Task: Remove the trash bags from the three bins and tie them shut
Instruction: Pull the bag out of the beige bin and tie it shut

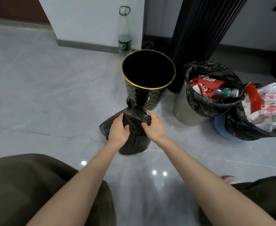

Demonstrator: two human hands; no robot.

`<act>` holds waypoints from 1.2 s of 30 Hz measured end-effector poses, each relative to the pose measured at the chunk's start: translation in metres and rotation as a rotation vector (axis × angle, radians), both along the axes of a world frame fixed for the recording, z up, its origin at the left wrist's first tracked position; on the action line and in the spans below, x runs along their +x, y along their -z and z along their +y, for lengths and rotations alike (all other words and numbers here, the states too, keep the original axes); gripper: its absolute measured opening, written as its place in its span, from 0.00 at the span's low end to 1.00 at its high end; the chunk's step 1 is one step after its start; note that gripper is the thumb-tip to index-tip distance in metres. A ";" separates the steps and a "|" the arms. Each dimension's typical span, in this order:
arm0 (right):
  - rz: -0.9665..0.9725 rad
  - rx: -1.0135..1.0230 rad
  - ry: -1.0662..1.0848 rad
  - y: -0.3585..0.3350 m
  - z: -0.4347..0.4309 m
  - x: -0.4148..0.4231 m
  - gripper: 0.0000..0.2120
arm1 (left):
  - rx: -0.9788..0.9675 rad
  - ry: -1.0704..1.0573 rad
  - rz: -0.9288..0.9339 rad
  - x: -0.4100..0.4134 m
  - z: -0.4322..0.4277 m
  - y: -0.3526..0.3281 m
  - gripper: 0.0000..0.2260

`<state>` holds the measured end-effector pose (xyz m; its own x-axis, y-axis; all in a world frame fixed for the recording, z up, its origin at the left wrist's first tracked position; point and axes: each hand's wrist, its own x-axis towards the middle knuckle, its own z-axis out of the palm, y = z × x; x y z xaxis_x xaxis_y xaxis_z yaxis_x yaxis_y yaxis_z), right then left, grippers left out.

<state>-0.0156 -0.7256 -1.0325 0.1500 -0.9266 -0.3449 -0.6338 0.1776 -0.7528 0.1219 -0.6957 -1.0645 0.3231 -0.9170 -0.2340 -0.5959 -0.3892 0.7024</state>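
A knotted black trash bag stands on the floor in front of a black bin with a gold rim, which holds no bag. My left hand grips the bag's left shoulder and my right hand grips its right shoulder, just below the knot. To the right, a beige bin has an open black bag with a red wrapper and a bottle inside. Further right, a blue bin holds another black bag stuffed with white and red plastic bags.
A tall clear bottle with a green label stands by the wall behind the black bin. A black ribbed column rises behind the bins. My knees are at the bottom left and right, over glossy grey floor tiles.
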 end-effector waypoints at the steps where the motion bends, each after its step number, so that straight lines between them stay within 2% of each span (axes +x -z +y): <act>1: 0.003 0.005 -0.011 -0.006 0.001 -0.005 0.27 | -0.010 -0.008 0.006 -0.003 0.002 -0.007 0.22; 6: 0.055 -0.021 -0.051 -0.038 0.005 -0.041 0.23 | -0.072 -0.003 0.035 -0.021 0.009 -0.046 0.21; 12: 0.168 -0.099 -0.073 -0.075 0.003 -0.101 0.20 | -0.132 0.198 0.050 -0.055 0.001 -0.099 0.20; 19: 0.288 -0.112 -0.014 -0.095 -0.010 -0.172 0.21 | 0.008 0.435 0.112 -0.109 -0.023 -0.142 0.24; 26: 0.405 -0.159 -0.013 -0.076 -0.046 -0.203 0.25 | 0.018 0.454 0.156 -0.152 -0.055 -0.139 0.23; 32: 0.478 -0.156 -0.010 -0.050 -0.081 -0.209 0.28 | 0.049 0.534 0.050 -0.158 -0.083 -0.117 0.23; 36: 0.560 -0.128 -0.030 -0.027 -0.095 -0.206 0.27 | 0.045 0.545 -0.003 -0.161 -0.097 -0.108 0.23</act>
<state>-0.2215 -0.8208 -1.0053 0.0037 -0.9644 -0.2643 -0.9454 0.0828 -0.3151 -0.0389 -0.7922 -0.9560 -0.1957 -0.9408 -0.2768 -0.7217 -0.0529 0.6901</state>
